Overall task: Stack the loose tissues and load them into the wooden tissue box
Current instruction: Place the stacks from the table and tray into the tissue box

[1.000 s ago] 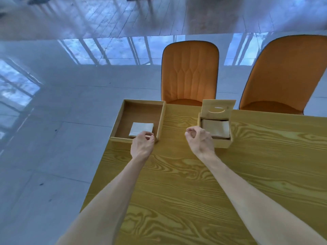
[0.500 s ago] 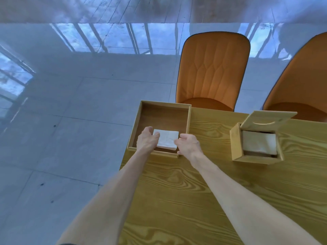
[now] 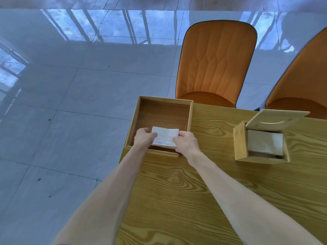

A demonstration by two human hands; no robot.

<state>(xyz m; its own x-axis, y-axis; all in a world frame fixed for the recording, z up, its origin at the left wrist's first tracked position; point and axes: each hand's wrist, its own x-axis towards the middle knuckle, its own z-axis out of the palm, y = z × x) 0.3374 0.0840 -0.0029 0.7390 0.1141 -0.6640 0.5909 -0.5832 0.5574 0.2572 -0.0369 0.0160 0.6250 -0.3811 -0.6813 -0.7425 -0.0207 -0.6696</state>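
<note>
Tissue stack [image 3: 165,137] in tray [image 3: 189,114] | btwn both grips | L hand [image 3: 144,138] + R hand [image 3: 185,142] clasp its sides

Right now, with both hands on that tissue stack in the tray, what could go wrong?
The tissue stack is pinched only at its ends by the left hand and right hand, so it may sag or fan apart. The tissue box already looks nearly full; its half-raised lid could block loading.
</note>
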